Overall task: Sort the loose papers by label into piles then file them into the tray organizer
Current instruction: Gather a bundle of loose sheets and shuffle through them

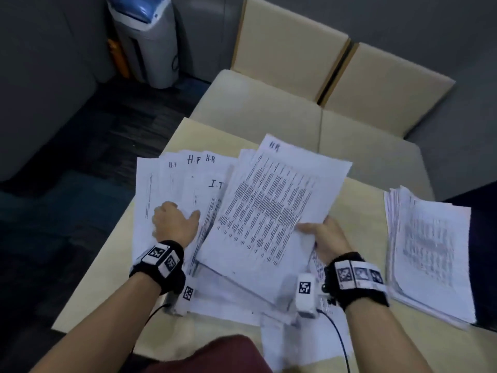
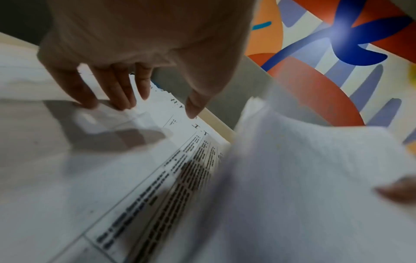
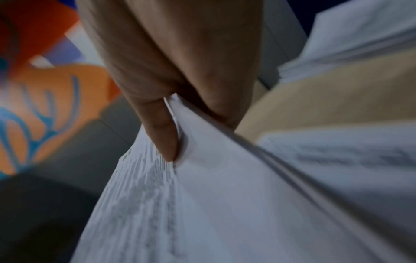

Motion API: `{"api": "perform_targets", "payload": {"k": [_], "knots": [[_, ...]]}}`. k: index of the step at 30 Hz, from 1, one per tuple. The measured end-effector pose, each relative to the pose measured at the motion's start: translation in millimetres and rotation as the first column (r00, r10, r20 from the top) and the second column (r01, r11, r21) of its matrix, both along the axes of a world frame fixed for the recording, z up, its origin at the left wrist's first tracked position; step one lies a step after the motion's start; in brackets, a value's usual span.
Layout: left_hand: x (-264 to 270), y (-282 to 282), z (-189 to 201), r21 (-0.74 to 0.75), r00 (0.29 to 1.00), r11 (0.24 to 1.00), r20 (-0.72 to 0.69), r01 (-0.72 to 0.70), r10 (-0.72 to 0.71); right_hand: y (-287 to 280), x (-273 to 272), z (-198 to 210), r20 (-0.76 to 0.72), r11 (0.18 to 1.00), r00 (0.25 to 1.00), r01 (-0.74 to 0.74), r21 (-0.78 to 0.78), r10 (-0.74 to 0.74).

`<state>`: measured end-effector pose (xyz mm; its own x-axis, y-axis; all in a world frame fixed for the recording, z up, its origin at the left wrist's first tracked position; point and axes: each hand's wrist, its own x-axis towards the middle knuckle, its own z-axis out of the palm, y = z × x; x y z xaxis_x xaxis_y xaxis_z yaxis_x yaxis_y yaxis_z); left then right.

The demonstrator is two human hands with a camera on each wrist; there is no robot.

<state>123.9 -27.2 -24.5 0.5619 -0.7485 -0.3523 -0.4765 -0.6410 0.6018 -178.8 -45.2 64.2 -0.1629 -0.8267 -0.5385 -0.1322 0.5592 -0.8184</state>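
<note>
White printed papers lie fanned out on the left, tops marked "H.R" and "I.T"; one sheaf marked "H.R" is lifted and tilted over them; another pile lies flat, well apart on the right.

Two paper piles, two chairs.

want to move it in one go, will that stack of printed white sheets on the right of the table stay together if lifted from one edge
Probably not. The stack of printed white sheets looks loose, its edges fanned unevenly, so sheets would likely slide apart. It would probably droop too: the white bundle pinched by the right hand already curves.
</note>
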Motion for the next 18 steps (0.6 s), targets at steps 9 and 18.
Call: {"api": "perform_targets", "payload": {"k": [9, 18], "knots": [[12, 8, -9, 0.024, 0.994, 1.000, -0.113, 0.009, -0.006, 9, 46, -72, -0.012, 0.981, 0.999, 0.039, 0.189, -0.038], [-3, 13, 8, -0.152, 0.886, 0.964, -0.383, 0.218, -0.261, 7, 73, -80, 0.149, 0.957, 0.988, -0.071, 0.280, 0.030]]}}
